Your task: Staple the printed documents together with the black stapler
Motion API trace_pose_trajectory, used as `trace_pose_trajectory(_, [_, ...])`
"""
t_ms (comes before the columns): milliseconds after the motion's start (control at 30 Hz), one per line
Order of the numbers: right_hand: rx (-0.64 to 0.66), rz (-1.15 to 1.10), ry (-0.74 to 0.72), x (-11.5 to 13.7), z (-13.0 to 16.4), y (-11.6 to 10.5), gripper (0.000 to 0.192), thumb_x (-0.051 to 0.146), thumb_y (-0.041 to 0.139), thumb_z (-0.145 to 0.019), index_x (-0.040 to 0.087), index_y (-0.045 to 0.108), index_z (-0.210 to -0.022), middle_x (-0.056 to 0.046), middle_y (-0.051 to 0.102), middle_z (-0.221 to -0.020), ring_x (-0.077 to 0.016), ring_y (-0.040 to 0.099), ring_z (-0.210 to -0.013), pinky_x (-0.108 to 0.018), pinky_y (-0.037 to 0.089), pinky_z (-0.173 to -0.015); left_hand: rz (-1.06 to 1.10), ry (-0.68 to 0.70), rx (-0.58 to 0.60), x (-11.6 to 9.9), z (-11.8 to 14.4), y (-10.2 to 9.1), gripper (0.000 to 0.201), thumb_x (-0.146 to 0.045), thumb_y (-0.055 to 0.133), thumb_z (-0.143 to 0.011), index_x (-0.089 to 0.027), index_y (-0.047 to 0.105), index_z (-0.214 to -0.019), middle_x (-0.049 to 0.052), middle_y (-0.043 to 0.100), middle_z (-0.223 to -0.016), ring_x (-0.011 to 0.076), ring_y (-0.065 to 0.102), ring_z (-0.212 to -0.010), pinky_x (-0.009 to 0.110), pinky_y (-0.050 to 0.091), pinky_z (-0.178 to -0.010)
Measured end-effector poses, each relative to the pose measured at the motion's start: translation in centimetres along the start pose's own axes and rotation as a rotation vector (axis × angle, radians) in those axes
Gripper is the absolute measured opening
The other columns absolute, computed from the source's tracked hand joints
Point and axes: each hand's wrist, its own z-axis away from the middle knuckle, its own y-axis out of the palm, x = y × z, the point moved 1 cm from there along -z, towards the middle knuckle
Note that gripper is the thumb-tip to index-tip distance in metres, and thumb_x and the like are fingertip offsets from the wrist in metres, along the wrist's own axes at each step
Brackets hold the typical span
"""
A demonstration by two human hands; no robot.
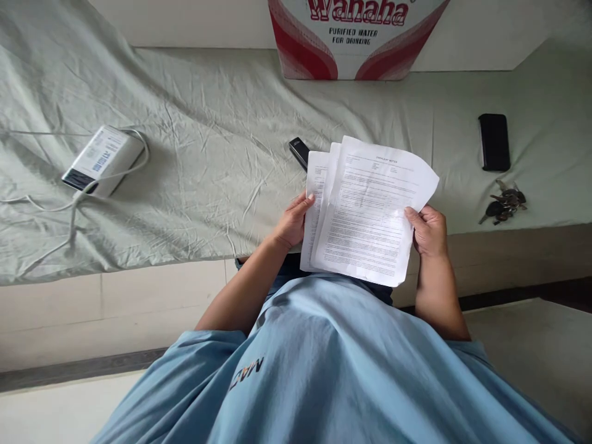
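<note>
Open sheet between the white box [102, 159] and the small black device [298, 152]; keys [505, 205] crowd the right.
</note>
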Motion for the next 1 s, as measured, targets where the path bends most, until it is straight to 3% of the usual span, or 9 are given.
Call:
trace_pose_trajectory(133, [0.031,-0.011,0.022,0.7,0.3,1.0,0.043,0.063,0.099,-0.074,0.026,0.090,-0.094,-0.004,0.090,-0.094,-0.0240,0.080,-0.080,-0.037,0.064,-0.076,0.062,-0.056,0.030,0.2,-0.2,-0.4,0.061,-0.071,0.088,-0.087,-0.021,0.083,-0.122,0.011,0.088,-0.115,0.0423,0.077,-0.132,0.054,0.063,-0.113])
trace_pose_trajectory(367, [0.077,-0.033,0.035,1.3,0.2,2.6,0.045,0.064,0.098,-0.075,0.026,0.090,-0.097,-0.004,0.090,-0.097,-0.0261,0.082,-0.084,-0.041,0.066,-0.081,0.117,-0.027,0.131,-0.2,0.0,0.2,0.078,-0.084,0.074,-0.091,-0.025,0.077,-0.140,0.011,0.087,-0.123,0.0429,0.076,-0.134,0.055,0.064,-0.112])
trace_pose_trajectory(533, [0.095,0.006,0.001,1.3,-0.2,3.1,0.044,0.065,0.095,-0.079,0.026,0.089,-0.097,-0.004,0.089,-0.095,-0.0252,0.081,-0.084,-0.040,0.066,-0.083,0.109,-0.071,0.123,-0.2,0.0,0.1,0.067,-0.074,0.081,-0.090,-0.022,0.079,-0.134,0.011,0.087,-0.121,0.0433,0.076,-0.134,0.055,0.064,-0.113])
trace_pose_trajectory(733, [0.108,0.022,-0.009,1.4,-0.2,3.5,0.043,0.066,0.094,-0.081,0.025,0.087,-0.092,-0.003,0.086,-0.090,-0.0246,0.079,-0.083,-0.039,0.065,-0.082,0.060,-0.038,0.034,-0.3,0.2,0.0,0.049,-0.050,0.096,-0.081,-0.020,0.081,-0.117,0.011,0.088,-0.112,0.0431,0.077,-0.132,0.055,0.065,-0.111])
trace_pose_trajectory(1000, [0.091,0.055,-0.032,1.1,-0.3,3.4,0.043,0.066,0.089,-0.086,0.026,0.087,-0.101,-0.003,0.085,-0.094,-0.0237,0.078,-0.087,-0.037,0.063,-0.082,0.057,-0.028,-0.090,0.2,0.0,-0.2,0.051,-0.053,0.101,-0.078,-0.020,0.082,-0.112,0.010,0.088,-0.104,0.0400,0.081,-0.124,0.054,0.066,-0.110])
